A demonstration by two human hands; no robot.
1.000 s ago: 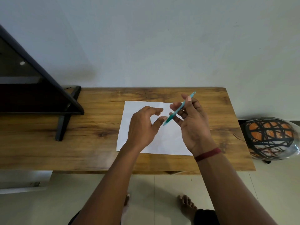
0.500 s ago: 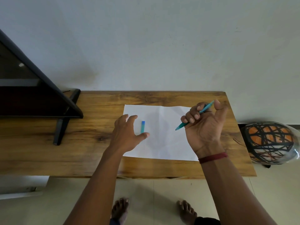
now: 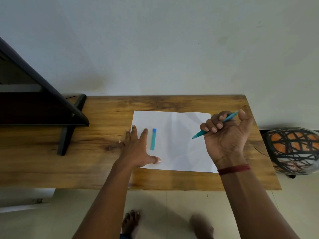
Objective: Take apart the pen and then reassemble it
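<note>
A white sheet of paper (image 3: pixel 179 144) lies on the wooden table (image 3: pixel 103 114). On its left part rests the teal pen cap (image 3: pixel 153 139) with a blue end, lying alone. My left hand (image 3: pixel 138 149) is flat on the paper's left edge, fingers spread, just left of the cap and not touching it. My right hand (image 3: pixel 226 135) hovers over the paper's right side, fingers curled around the teal pen body (image 3: pixel 200 134), whose tip points down-left and whose back end sticks out by the thumb.
A dark monitor on a black stand (image 3: pixel 67 128) fills the table's left end. Off the right edge sits a round orange and black object (image 3: pixel 293 150) in clear wrap. The wall runs behind the table; my bare feet show on the tiled floor below.
The cap came off the pen and was laid on the paper by my left hand, which then flattened beside it. My right hand carried the pen body to the right.
</note>
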